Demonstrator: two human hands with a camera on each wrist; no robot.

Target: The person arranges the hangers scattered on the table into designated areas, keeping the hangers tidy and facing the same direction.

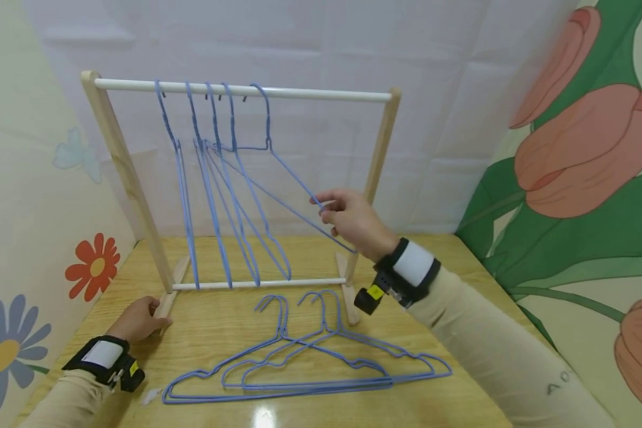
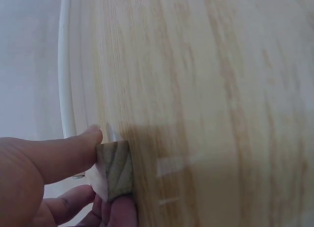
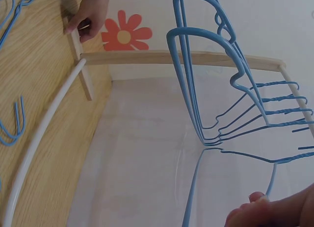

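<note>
My right hand (image 1: 356,222) pinches the sloping arm of a blue wire hanger (image 1: 293,173), the rightmost on the white top rail (image 1: 326,94) of a small wooden rack. That hanger is turned broadside, its hook over the rail. Several other blue hangers (image 1: 208,202) hang edge-on to its left. Low at the left, my left hand (image 1: 135,321) grips the front end of the rack's wooden foot (image 2: 117,169), thumb on one side and fingers on the other. In the right wrist view, only part of the right hand (image 3: 274,210) shows, at the lower right.
Several more blue hangers (image 1: 310,389) lie overlapped on the wood-grain table (image 1: 214,327) in front of the rack. A white lower bar (image 1: 310,282) joins the rack's feet. White sheeting (image 1: 433,148) stands behind, and flower-patterned walls (image 1: 567,238) close both sides.
</note>
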